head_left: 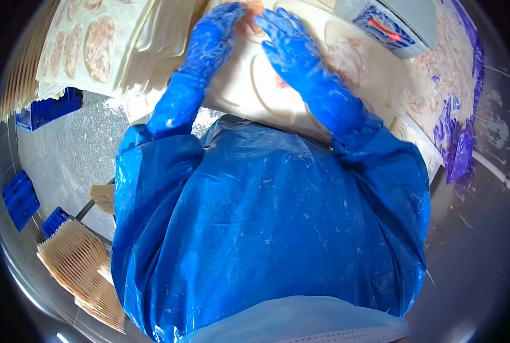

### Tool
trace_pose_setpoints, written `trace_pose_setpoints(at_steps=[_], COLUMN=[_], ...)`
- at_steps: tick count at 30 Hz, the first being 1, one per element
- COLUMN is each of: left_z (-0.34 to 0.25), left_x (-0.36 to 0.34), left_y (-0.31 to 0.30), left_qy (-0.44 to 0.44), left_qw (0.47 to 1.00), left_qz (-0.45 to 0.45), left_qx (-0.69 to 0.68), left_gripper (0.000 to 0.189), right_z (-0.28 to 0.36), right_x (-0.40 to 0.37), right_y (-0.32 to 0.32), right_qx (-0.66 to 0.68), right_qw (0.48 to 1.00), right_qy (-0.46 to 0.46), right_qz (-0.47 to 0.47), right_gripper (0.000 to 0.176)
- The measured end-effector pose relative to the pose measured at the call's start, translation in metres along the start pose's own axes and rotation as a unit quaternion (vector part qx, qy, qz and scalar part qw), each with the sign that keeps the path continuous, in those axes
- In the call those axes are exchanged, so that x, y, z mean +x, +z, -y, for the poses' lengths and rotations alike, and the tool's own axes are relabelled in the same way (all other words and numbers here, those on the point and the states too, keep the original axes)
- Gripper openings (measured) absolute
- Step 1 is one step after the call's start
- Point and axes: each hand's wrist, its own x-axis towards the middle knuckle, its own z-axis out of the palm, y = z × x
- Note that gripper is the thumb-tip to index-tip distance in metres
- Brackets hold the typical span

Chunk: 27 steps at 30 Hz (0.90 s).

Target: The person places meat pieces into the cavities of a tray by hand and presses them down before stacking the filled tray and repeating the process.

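A pale tray [249,86] with oval hollows lies in front of me at the top of the head view. My left hand [213,43], in a wet blue glove, touches the left side of a piece of raw pink meat [253,17] at the tray's far part. On the meat's right side is my right hand [292,48], also gloved, its fingers stretched and slightly apart. The left fingers look stretched too, partly cut off by the view's upper edge. More pink meat [346,62] fills a hollow right of my right hand.
At the upper left rises a stack of pale trays [74,51] with flat meat portions. A grey device with a red-lit display [383,28] stands at the upper right. Beside it is a mass of pale meat [438,74] on purple film [461,151]. Blue crates [20,197] sit lower left.
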Motion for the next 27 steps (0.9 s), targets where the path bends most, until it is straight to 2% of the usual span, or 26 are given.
trace_pose_setpoints(at_steps=[1, 3, 4, 5, 6, 8, 9, 10, 12, 13, 14, 16, 17, 18, 20, 21, 24, 25, 26, 27], left_z=[0.016, 0.029, 0.031, 0.027, 0.010, -0.023, -0.022, -0.027, -0.040, -0.050, -0.068, -0.101, -0.104, -0.122, -0.125, -0.126, -0.129, -0.137, -0.147, -0.154], left_x=[-0.002, -0.014, -0.014, -0.026, -0.035, -0.044, -0.042, -0.033, -0.008, 0.002, 0.004, 0.019, 0.023, 0.032, 0.012, 0.007, 0.006, 0.012, 0.018, 0.036], left_y=[0.013, 0.019, 0.017, 0.014, 0.009, 0.006, 0.008, 0.008, 0.010, 0.014, 0.017, 0.035, 0.051, 0.057, 0.084, 0.083, 0.063, 0.059, 0.054, 0.057], left_qy=[-0.008, 0.002, 0.017, 0.021, 0.021, -0.023, -0.016, -0.014, -0.020, 0.005, 0.069, 0.037, 0.030, 0.063, 0.087, 0.106, 0.076, 0.070, 0.060, 0.106], left_qw=[0.995, 0.995, 0.994, 0.981, 0.981, 0.980, 0.981, 0.982, 0.995, 0.992, 0.967, 0.992, 0.999, 0.996, 0.991, 0.990, 0.989, 0.993, 0.989, 0.991], left_qz=[0.024, 0.024, 0.026, 0.088, 0.089, 0.085, 0.041, 0.046, -0.001, 0.044, 0.031, -0.004, 0.029, 0.035, 0.099, 0.089, 0.126, 0.091, 0.128, 0.087], left_qx=[0.095, 0.101, 0.108, 0.172, 0.172, 0.179, 0.191, 0.183, 0.102, 0.117, 0.244, 0.120, -0.035, -0.047, -0.023, -0.002, 0.034, 0.043, 0.042, 0.010], left_gripper=[0.047, 0.049, 0.051, 0.053, 0.053, 0.065, 0.069, 0.069, 0.072, 0.068, 0.050, 0.048, 0.062, 0.050, 0.044, 0.039, 0.026, 0.018, 0.025, 0.031], right_z=[0.003, 0.005, 0.010, 0.015, 0.019, -0.001, -0.019, -0.034, -0.053, -0.054, -0.061, -0.067, -0.060, -0.059, -0.064, -0.069, -0.083, -0.076, -0.072, -0.068], right_x=[0.009, -0.003, -0.005, -0.012, -0.018, -0.035, -0.045, -0.058, -0.085, -0.082, -0.094, -0.107, -0.115, -0.128, -0.157, -0.175, -0.215, -0.209, -0.196, -0.180], right_y=[0.018, 0.041, 0.032, 0.020, 0.005, -0.025, -0.034, -0.045, -0.077, -0.102, -0.100, -0.088, -0.090, -0.091, -0.091, -0.092, -0.098, -0.109, -0.117, -0.121], right_qx=[-0.059, -0.163, -0.163, -0.130, -0.096, -0.104, 0.097, 0.292, 0.160, 0.100, 0.095, 0.109, 0.020, 0.019, 0.107, 0.076, 0.147, 0.124, 0.125, 0.095], right_qw=[0.998, 0.983, 0.983, 0.988, 0.989, 0.990, 0.993, 0.949, 0.957, 0.967, 0.966, 0.975, 0.985, 0.984, 0.966, 0.968, 0.949, 0.947, 0.946, 0.945], right_qy=[-0.016, -0.082, -0.082, -0.065, -0.049, -0.070, 0.019, 0.110, 0.203, 0.165, 0.171, 0.167, 0.159, 0.166, 0.219, 0.218, 0.252, 0.263, 0.264, 0.282], right_qz=[-0.005, 0.000, -0.003, 0.048, 0.099, 0.063, 0.057, 0.048, -0.134, -0.166, -0.167, -0.102, -0.069, -0.070, -0.083, -0.101, -0.124, -0.136, -0.137, -0.135], right_gripper=[0.050, 0.047, 0.047, 0.047, 0.047, 0.042, 0.039, 0.035, 0.028, 0.025, 0.025, 0.027, 0.030, 0.030, 0.031, 0.028, 0.027, 0.031, 0.031, 0.034])
